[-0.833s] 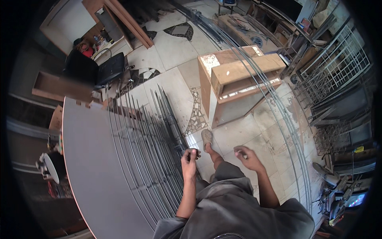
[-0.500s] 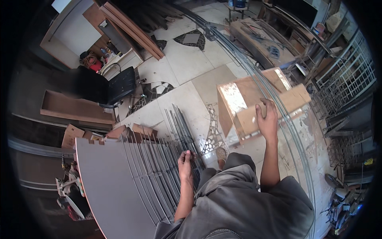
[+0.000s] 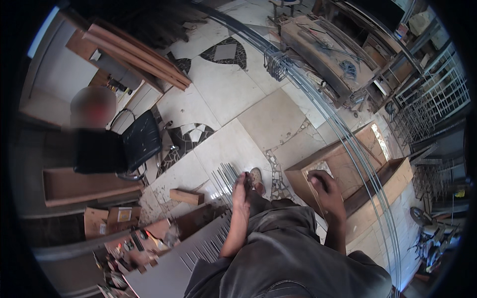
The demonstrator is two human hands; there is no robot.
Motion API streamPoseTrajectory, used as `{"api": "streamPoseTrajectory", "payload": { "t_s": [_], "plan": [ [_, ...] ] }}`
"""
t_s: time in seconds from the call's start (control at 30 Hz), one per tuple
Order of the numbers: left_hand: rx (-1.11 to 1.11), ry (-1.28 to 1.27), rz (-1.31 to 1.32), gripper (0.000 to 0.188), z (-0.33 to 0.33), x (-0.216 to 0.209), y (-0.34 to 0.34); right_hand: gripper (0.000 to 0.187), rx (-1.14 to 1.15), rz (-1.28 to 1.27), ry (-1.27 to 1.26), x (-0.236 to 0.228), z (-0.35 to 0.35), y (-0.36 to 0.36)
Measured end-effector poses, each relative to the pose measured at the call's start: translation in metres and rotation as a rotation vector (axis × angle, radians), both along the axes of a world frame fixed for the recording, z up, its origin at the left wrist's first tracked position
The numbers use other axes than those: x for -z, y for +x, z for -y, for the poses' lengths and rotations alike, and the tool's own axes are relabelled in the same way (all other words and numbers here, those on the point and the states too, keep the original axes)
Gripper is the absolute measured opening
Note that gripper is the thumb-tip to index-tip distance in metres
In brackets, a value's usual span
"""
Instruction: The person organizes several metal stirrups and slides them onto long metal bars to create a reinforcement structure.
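Note:
My left hand (image 3: 242,191) reaches forward over the far ends of several thin metal rods (image 3: 224,175), and its fingers are curled around one of them. The rods lie side by side on a grey board (image 3: 164,270) and stick out past its far edge above the tiled floor. My right hand (image 3: 323,187) rests palm down on the near corner of an open wooden box (image 3: 348,159), fingers curled over its edge. My shoe (image 3: 257,180) shows just beyond the left hand.
A person sits at the left by a black chair (image 3: 141,141). A wood block (image 3: 186,196) lies on the floor. Long curved steel rods (image 3: 343,134) sweep past the box. A workbench (image 3: 323,44), wire grids (image 3: 432,107), planks (image 3: 141,54) and scattered tools (image 3: 131,246) surround me.
My right hand has swung out from near my lap and landed on the wooden box. My left hand has stayed at the rod ends while my view tilted forward.

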State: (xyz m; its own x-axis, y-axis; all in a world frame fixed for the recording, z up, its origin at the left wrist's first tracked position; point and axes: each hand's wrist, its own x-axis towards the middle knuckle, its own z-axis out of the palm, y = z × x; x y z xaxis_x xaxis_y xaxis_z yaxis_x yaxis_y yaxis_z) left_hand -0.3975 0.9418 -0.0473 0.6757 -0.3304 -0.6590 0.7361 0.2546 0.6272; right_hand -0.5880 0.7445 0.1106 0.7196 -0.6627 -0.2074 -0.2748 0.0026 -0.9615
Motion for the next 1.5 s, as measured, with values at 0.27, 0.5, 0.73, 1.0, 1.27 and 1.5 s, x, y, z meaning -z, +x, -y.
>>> {"api": "streamPoseTrajectory", "payload": {
  "t_s": [0.27,0.5,0.73,1.0,1.27,1.5],
  "plan": [
    [0.159,-0.091,0.194,0.024,0.103,-0.048,0.215,0.044,0.144,0.002,0.169,0.086,0.087,0.191],
    [0.326,-0.127,0.343,0.023,0.231,-0.041,0.309,0.064,0.539,0.190,-0.202,0.174,0.175,0.340],
    [0.779,0.057,0.753,0.053,0.366,0.005,0.373,0.070,0.342,-0.174,-0.232,0.166,0.229,0.378],
    [1.395,0.133,1.023,0.054,0.387,-0.023,0.390,0.036,0.384,-0.026,0.081,0.187,0.220,0.410],
    [1.701,-0.182,0.665,0.048,0.412,-0.080,0.442,0.042,0.669,0.210,0.525,0.114,0.200,0.419],
    [1.655,-0.338,0.191,0.037,0.429,-0.086,0.476,0.067,0.775,0.710,0.829,0.108,0.201,0.435]
  ]
}}
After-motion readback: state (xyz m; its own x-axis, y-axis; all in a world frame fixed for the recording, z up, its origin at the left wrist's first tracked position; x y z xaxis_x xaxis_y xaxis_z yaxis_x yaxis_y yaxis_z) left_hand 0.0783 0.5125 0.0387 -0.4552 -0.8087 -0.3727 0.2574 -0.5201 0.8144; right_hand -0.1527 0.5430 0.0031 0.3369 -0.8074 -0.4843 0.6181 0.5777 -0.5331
